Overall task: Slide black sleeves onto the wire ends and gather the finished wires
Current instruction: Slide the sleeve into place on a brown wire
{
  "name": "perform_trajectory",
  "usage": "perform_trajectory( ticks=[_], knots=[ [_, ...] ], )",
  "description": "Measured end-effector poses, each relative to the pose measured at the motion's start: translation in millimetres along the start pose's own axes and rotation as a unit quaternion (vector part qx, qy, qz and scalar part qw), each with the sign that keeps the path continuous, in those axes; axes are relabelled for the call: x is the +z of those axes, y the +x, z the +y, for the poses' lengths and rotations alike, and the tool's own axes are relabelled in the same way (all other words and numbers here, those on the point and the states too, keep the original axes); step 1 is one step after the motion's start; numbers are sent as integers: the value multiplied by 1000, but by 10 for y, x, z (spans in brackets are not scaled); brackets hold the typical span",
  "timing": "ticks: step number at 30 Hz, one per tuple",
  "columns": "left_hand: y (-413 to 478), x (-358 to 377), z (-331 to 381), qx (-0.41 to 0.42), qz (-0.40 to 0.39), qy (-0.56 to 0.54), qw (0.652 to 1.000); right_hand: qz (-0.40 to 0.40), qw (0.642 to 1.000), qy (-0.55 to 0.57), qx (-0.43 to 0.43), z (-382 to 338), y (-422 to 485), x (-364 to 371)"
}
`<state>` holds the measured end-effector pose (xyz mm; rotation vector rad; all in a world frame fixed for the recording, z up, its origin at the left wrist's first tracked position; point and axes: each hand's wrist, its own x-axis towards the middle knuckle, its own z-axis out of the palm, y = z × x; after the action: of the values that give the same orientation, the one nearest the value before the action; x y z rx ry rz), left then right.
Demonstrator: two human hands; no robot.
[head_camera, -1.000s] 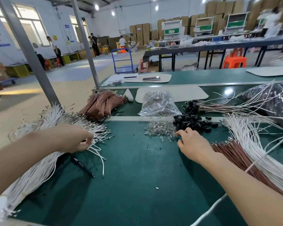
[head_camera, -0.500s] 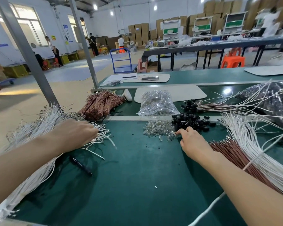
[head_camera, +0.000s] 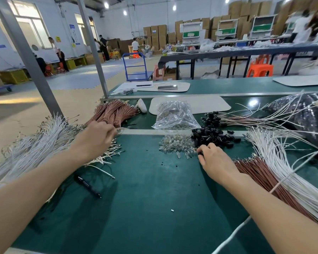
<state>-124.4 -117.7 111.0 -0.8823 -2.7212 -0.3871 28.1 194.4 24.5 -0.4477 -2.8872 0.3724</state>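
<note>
Left hand (head_camera: 95,138) was down on the ends of the big white wire pile (head_camera: 35,145) at the left side of the green table (head_camera: 145,198), fingers curled, but I couldn't tell if it actually had a wire. Right hand (head_camera: 214,158) had its fingertips tucked into the near edge of the black sleeves (head_camera: 212,136) heap, just beside the little clear bulbs (head_camera: 176,143), and its grip was hidden too.

bare green mat (head_camera: 154,208) lies free between white wires (head_camera: 35,149) left, brown wires (head_camera: 255,173) right, black sleeves (head_camera: 213,137) ahead.

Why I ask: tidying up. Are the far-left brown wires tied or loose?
Tied: the brown wire bundles are cinched mid-length into separate bunches.
</note>
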Motion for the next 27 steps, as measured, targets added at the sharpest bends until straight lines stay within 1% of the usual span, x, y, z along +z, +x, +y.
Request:
perform_trajectory(
  ticks=[1,3,4,5,6,8,10,11,13,15,16,18,20,22,23,25,27],
  knots=[
    [44,-80,38,-2,26,-34,999,2,1000,0,-1,-7,-1,-8],
    [160,-238,120,1,90,-50,995,1,1000,-10,1,-6,-3,-4],
    [215,-309,162,2,104,-45,994,-2,1000,-20,1,-7,1,-1],
    [259,-360,201,2,94,-37,995,-5,1000,-31,0,-9,1,1],
    [291,-384,226,-1,58,-17,998,-6,999,-41,0,-16,2,6],
    [317,-338,255,-8,-57,71,996,-8,999,-44,-4,-37,-3,10],
    [313,-174,294,-20,-161,165,973,-4,1000,-21,-7,-51,-13,11],
    [298,-72,346,-25,-184,201,962,5,1000,-4,-7,-44,-22,8],
    [283,126,515,-14,-176,238,955,34,999,8,-13,9,-36,-18],
    [279,310,779,30,-149,215,965,76,997,29,-3,94,-54,-75],
    [279,402,940,60,-144,182,971,99,993,54,16,145,-70,-115],
    [268,589,1290,112,-160,93,976,143,985,82,59,261,-109,-192],
    [247,756,1649,159,-173,35,971,177,977,70,100,387,-144,-263],
    [232,899,1978,198,-172,12,965,192,970,26,146,516,-179,-327],
    [236,969,2116,211,-171,10,962,181,968,1,174,584,-190,-354],
    [253,1104,2323,227,-172,15,959,121,965,-31,232,705,-212,-401],
    [278,1203,2442,229,-171,13,958,62,964,-39,256,794,-232,-421]
  ],
)
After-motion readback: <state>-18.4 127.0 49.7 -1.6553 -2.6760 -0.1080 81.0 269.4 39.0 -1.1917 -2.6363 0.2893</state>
